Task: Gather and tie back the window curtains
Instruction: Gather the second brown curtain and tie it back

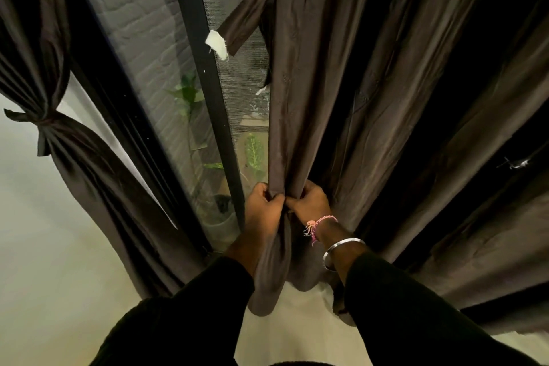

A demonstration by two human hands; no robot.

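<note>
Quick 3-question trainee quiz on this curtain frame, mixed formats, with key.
1. True or false: the left curtain is already tied back.
2. Both the left hand and right hand grip: A) the window frame B) the right curtain C) the loose tie strap
3. Fill in: the right wrist wears a metal ____.

Key: 1 true; 2 B; 3 bangle.

Left hand (263,211) and right hand (309,202) side by side, touching, both gripping leading edge of dark brown fabric curtain (341,83). Loose matching tie strap (246,16) with white tip hangs beside black window frame (208,68). Second brown curtain (44,53) at left tied back with knotted band (38,122).
</note>
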